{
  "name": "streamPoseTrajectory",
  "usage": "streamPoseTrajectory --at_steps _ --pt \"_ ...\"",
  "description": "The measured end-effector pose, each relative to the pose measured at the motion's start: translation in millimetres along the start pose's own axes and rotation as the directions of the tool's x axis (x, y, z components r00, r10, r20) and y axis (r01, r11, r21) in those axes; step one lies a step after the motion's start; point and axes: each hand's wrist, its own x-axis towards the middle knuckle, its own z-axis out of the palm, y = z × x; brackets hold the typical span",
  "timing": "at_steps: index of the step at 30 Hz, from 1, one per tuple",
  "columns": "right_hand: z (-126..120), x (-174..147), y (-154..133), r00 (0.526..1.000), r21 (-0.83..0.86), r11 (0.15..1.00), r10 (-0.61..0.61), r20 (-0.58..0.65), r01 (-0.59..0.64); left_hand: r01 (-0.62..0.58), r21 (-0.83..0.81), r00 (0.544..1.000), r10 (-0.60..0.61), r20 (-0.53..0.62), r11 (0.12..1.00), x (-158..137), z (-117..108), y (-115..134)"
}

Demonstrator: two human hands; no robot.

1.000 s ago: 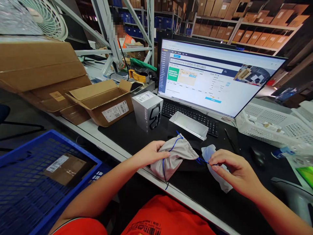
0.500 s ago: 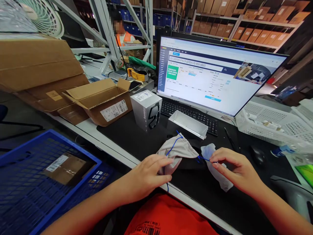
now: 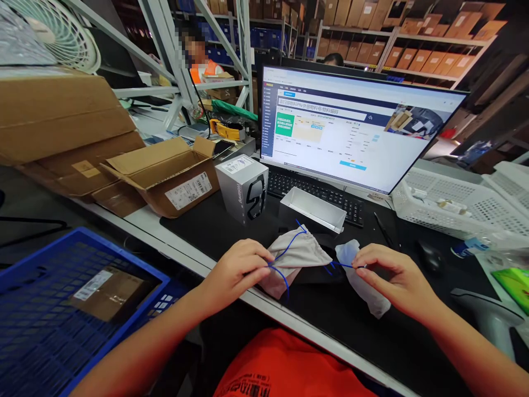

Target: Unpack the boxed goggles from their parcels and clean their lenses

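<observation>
A light grey drawstring pouch (image 3: 295,251) lies near the front edge of the black desk mat, with blue cords coming from both of its ends. My left hand (image 3: 237,269) pinches the blue cord (image 3: 283,255) at the pouch's left side. On the other side, my right hand (image 3: 388,278) pinches the cord's right end between thumb and fingertips. Partly behind that hand rests a crumpled translucent plastic bag (image 3: 366,286). Beyond the pouch stand an open silver box tray (image 3: 314,212) and an upright silver product box (image 3: 242,190).
An open cardboard box (image 3: 177,182) stands at the left. A blue crate (image 3: 159,275) holding a carton is below it. Behind are a keyboard (image 3: 353,209) and monitor (image 3: 322,127). To the right are a mouse (image 3: 430,256), scanner (image 3: 483,314) and white basket (image 3: 433,201).
My left hand has shifted left off the pouch and closed on the blue cord. My right hand keeps its pinch. The camera view has shifted slightly.
</observation>
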Motion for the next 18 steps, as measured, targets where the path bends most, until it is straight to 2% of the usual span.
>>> streamPoseTrajectory --at_steps 3,6,9,12,16,18 --pt "0.9 1.8 -1.4 1.000 0.006 1.000 -0.019 -0.003 0.019 0.201 -0.193 0.971 -0.221 -0.087 0.960 8.6 2.6 -2.1" --pt "0.9 2.7 -2.9 1.000 0.014 0.999 -0.030 -0.006 0.030 0.377 -0.297 0.899 -0.424 -0.112 0.877 21.7 6.4 -6.5" --pt "0.9 4.2 -3.7 1.000 0.028 0.999 -0.024 -0.012 0.025 0.485 -0.371 0.831 -0.549 -0.086 0.792 40.2 7.5 -16.0" --pt "7.5 8.4 -3.7 1.000 0.057 0.998 0.013 -0.003 -0.013 0.514 -0.336 0.827 -0.560 -0.050 0.789 58.0 10.2 -28.7" --pt "31.0 18.8 -0.9 0.988 0.095 0.984 0.154 -0.004 -0.153 0.488 -0.111 0.873 -0.483 0.068 0.866 69.4 21.5 -37.0" --pt "43.6 26.6 1.1 0.969 0.015 0.969 0.245 -0.003 -0.245 0.430 -0.019 0.898 -0.426 0.107 0.902 70.5 26.0 -35.4"
